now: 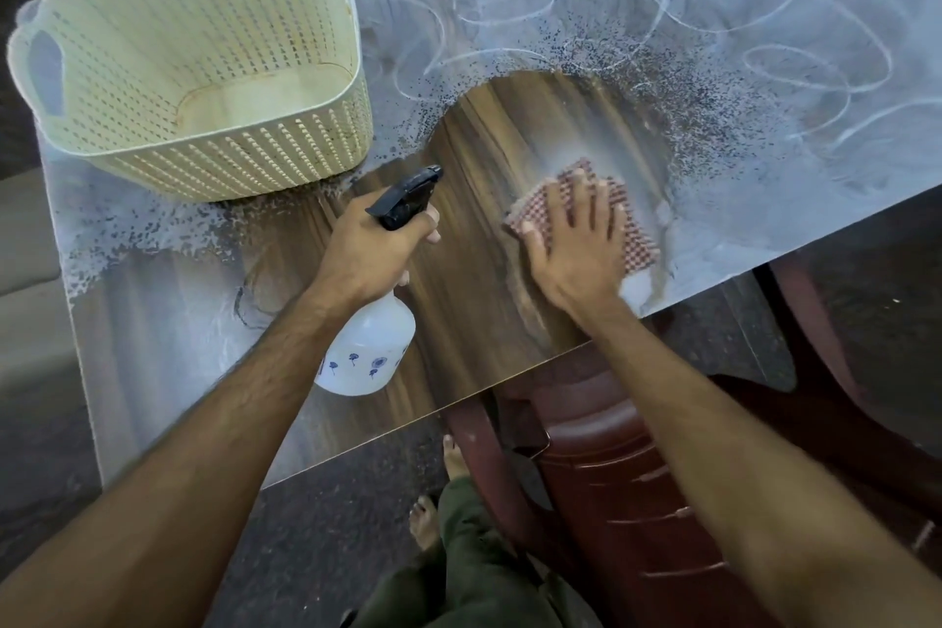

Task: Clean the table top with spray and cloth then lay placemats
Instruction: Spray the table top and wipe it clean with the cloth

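The bottle's [368,353] neck and trigger are hidden inside the left hand [368,247]; only the black spray head, pointing toward 1 o'clock, and the white body with small blue flower prints show, and no writing on it can be read. Most of the cloth [586,199] lies under the right hand [578,247], with its red-and-white checked edges showing at 12 and 3 o'clock. The tabletop's [474,301] far and right edges are cut off by the frame.

The left grip is closed round the bottle's neck, the bottle tilted with its base toward 6 o'clock, just above the wood. The right grip is wide: fingers straight and spread, palm pressing the cloth flat, fingertips toward 12 o'clock, slightly blurred. Both forearms are bare.

Around the hands the wood is dark and bare; from 9 through 12 to 3 o'clock it carries whitish film with looping streaks and speckled droplets. A cream perforated basket [229,158] stands at 10 o'clock. A dark red chair [611,474] sits under the near edge at 5 o'clock, beside bare feet [425,520]
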A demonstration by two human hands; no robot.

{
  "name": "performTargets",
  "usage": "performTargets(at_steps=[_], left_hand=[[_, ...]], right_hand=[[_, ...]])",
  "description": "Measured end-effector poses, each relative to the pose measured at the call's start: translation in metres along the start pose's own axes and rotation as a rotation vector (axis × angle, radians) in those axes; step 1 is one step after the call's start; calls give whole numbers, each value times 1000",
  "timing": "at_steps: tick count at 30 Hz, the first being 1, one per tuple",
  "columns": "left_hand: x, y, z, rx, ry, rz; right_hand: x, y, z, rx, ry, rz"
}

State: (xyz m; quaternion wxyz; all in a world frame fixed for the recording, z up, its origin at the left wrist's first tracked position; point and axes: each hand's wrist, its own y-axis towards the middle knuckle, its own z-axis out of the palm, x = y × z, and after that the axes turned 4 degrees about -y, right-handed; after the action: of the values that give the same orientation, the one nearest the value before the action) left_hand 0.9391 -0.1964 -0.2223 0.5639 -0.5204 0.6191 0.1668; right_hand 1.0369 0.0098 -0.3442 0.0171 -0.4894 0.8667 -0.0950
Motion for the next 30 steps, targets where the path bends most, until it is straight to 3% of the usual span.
performTargets(at_steps=[4,8,11,15,19,25,28,30], left_hand=[[-2,-10,5,4,-15,21],[-5,-17,9,40,16,58],[-3,-20,9,58,25,56],[1,-27,5,81,17,58],[7,-32,-4,81,7,72],[2,-42,0,88,6,75],[-6,-49,3,85,1,89],[-8,-53,3,77,-13,101]], right_hand=[[59,-65,16,-8,8,-236],[50,-117,25,19,12,-351],[6,-114,19,65,-35,-282],[-61,-64,5,27,-28,28],[-50,-33,0,16,11,224],[24,-99,16,0,29,-102],[2,-113,17,44,6,-179],[-27,-103,15,60,-26,-123]])
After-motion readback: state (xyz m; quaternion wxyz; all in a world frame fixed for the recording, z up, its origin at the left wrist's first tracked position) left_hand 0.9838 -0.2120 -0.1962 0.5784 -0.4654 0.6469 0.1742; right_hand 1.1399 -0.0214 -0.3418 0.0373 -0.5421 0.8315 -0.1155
